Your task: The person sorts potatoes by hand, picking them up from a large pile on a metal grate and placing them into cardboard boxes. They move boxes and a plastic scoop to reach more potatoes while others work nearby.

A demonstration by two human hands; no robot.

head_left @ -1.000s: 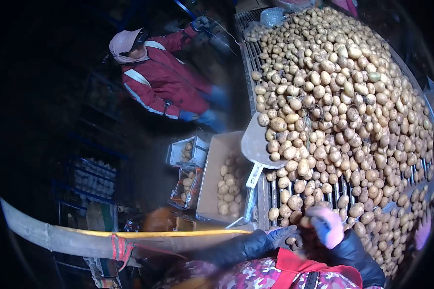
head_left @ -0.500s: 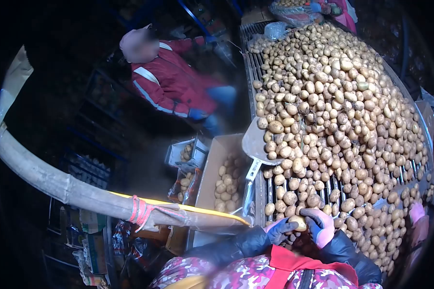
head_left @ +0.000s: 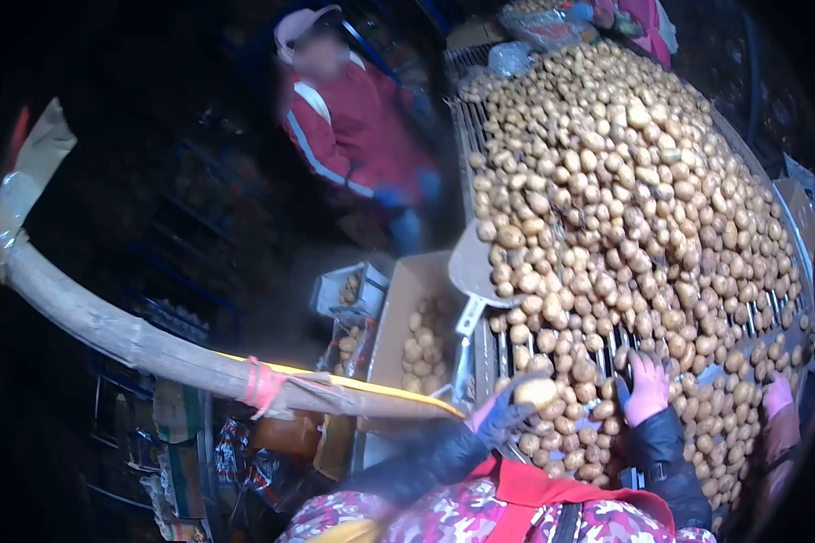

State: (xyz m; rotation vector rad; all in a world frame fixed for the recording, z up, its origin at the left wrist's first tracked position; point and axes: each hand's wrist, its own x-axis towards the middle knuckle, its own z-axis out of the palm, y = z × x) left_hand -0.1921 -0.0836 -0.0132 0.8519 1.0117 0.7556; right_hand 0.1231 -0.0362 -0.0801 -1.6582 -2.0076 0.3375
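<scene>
My left hand (head_left: 502,414), in a dark blue and pink glove, grips a pale potato (head_left: 536,393) near the lower edge of the sorting table. My right hand (head_left: 647,389), gloved the same way, reaches farther out over the potato pile (head_left: 607,208). Its fingers are stretched and parted, with the fingertips against potatoes on the dark slats; I see nothing held in it. A white scoop-shaped plate (head_left: 480,267) lies at the table's left edge, ahead of my left hand.
A cardboard box (head_left: 385,337) holding potatoes stands left of the table, beside smaller boxes (head_left: 351,288). A curved pole (head_left: 136,337) with red ties crosses the left side. A co-worker in a red jacket (head_left: 367,136) stands beyond; another's pink-gloved hand (head_left: 777,395) is at right.
My right hand has left the potato and moved forward and right onto the pile, its fingers spreading. My left hand has shifted left, keeping the potato. The red-jacketed co-worker appears farther right.
</scene>
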